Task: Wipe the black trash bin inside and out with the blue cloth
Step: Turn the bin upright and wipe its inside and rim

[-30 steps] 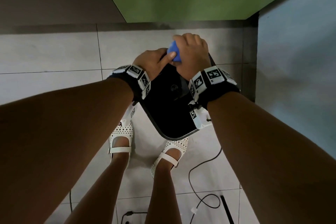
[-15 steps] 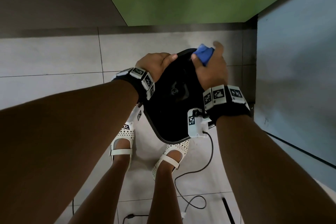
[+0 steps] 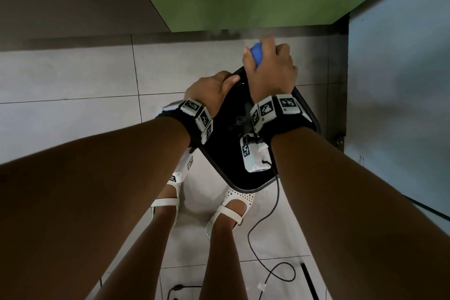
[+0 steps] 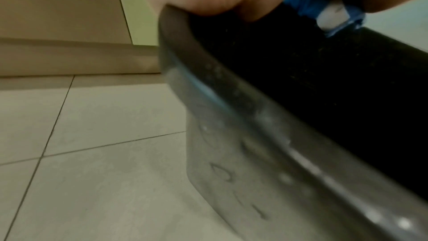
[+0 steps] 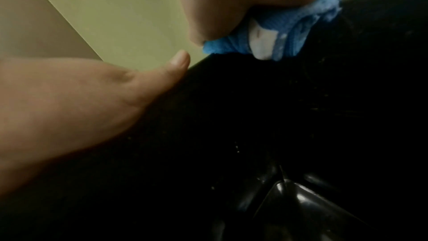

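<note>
Right fingers (image 3: 280, 53) clench blue cloth (image 3: 257, 56) on black bin (image 3: 226, 153) rim; left fingers (image 3: 219, 80) grip rim

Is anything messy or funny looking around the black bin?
A little. The black plastic trash bin has pale spots and smears along its rim. A thin black cable trails loose across the pale tiled floor by the person's feet.

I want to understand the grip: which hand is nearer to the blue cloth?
Right. The right hand grips the blue cloth against the far rim of the black trash bin; the left hand holds the rim beside it, not touching the cloth.
</note>
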